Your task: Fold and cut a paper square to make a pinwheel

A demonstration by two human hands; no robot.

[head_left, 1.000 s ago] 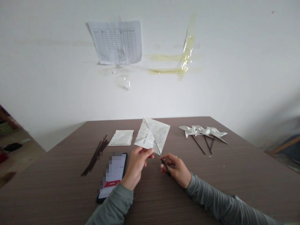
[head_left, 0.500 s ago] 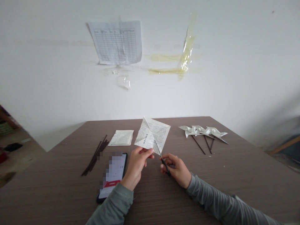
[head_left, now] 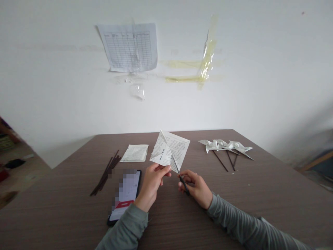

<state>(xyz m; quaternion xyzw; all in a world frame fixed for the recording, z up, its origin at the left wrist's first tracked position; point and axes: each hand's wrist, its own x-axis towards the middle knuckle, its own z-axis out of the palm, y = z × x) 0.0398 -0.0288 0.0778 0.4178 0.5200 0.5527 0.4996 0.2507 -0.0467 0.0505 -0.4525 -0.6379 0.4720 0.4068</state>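
Observation:
Between thumb and fingers, my left hand point(head_left: 155, 178) pinches the lower edge of a square sheet of printed paper point(head_left: 179, 147), which is creased along its diagonals and held up above the table. My right hand point(head_left: 195, 186) is closed around the black handles of a pair of scissors point(head_left: 184, 184). The blades point up and left, lying along a diagonal at the sheet's lower corner. Part of the handles is hidden by my fingers.
A phone point(head_left: 127, 196) lies beside my left wrist. Behind it are dark thin sticks point(head_left: 105, 173) and a stack of printed paper squares point(head_left: 135, 153). Several paper pinwheels point(head_left: 220, 144) on sticks lie at the right. A wall point(head_left: 166, 107) rises behind the table point(head_left: 260, 194).
The paper has shifted very slightly to the right. Both hands stay in nearly the same place, with the scissors still at the sheet's lower corner.

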